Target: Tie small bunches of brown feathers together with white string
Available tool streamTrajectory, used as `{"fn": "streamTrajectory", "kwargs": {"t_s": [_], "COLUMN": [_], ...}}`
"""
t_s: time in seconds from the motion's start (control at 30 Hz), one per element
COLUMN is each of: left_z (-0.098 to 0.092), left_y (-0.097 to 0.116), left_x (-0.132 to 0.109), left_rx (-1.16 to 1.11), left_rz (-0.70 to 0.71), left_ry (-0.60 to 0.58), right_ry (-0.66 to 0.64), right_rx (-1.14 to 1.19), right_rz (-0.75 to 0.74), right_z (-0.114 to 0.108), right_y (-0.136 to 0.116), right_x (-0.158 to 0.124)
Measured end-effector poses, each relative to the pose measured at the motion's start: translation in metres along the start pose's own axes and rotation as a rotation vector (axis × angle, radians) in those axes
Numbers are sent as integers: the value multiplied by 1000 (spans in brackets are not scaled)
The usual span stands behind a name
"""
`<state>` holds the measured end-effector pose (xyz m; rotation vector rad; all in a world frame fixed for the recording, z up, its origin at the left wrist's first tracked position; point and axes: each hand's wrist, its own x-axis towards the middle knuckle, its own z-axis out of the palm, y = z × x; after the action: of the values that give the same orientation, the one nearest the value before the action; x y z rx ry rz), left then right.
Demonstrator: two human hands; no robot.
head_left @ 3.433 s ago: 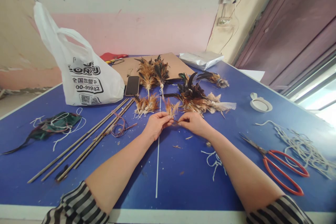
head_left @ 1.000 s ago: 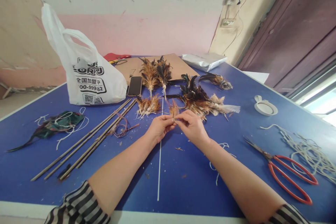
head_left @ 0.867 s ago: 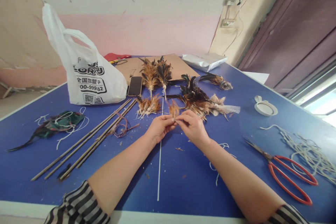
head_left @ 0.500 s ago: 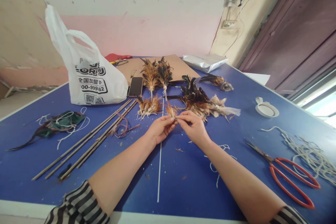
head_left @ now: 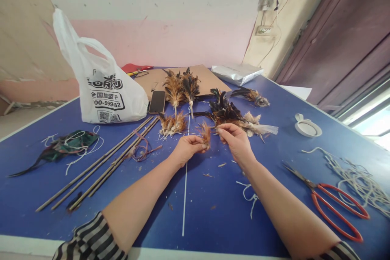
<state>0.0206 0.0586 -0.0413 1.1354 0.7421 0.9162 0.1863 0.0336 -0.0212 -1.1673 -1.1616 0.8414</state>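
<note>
Pointing upward — brown feather tuft [head_left: 206,133].

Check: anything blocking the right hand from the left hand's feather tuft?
Nothing visible does: an open gap separates the right hand from the feather tuft in the left hand. The dark feather pile lies behind, not between.

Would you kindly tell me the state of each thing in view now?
Feather tuft: held, plumes up.
Left hand: closed on that tuft.
Right hand: fingertips pinched; contents too small to tell.
Phone: face up, screen dark.
Plastic bag: standing upright.
Scissors: lying flat, blades nearly together.
Sticks: lying side by side.
Cord heap: loose, tangled.
White ring: lying flat.
Two feather bundles: lying side by side.
Silver packet: lying flat.
</note>
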Motion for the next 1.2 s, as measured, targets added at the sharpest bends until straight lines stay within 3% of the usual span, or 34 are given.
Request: {"fn": "streamTrajectory", "kwargs": {"t_s": [0.17,0.4,0.47,0.57,0.67,0.73,0.83,0.9,1.0,1.1,1.2], "left_z": [1,0,0,1,3,5,6,5,3,2,1], "left_y": [-4,-8,-8,-8,-7,-5,-1,2,6,6,6], "left_x": [-3,-6,-7,-8,-7,-4,-1,0,0,-1,-1], "left_rx": [407,719,772,777,604,342,-70,-226,-308,-303,-266], "left_rz": [220,396,433,445,328,156,-109,-217,-289,-296,-265], "left_ry": [4,-3,-12,-18,5,49,111,117,93,67,64], "right_ry": [-49,-154,-184,-240,-257,-142,88,106,-123,-383,-461], "right_rx": [-253,-551,-650,-680,-477,-261,-6,-44,-363,-681,-929], "right_rz": [-245,-467,-468,-341,-170,-97,-87,-139,-302,-564,-751], "right_z": [-10,-14,-10,-5,-5,-8,-16,-20,-22,-19,-16], "right_y": [-17,-32,-29,-19,-13,-13,-18,-22,-25,-22,-20], "right_x": [1,-3,-4,-5,-1,2,6,6,4,1,-2]}}
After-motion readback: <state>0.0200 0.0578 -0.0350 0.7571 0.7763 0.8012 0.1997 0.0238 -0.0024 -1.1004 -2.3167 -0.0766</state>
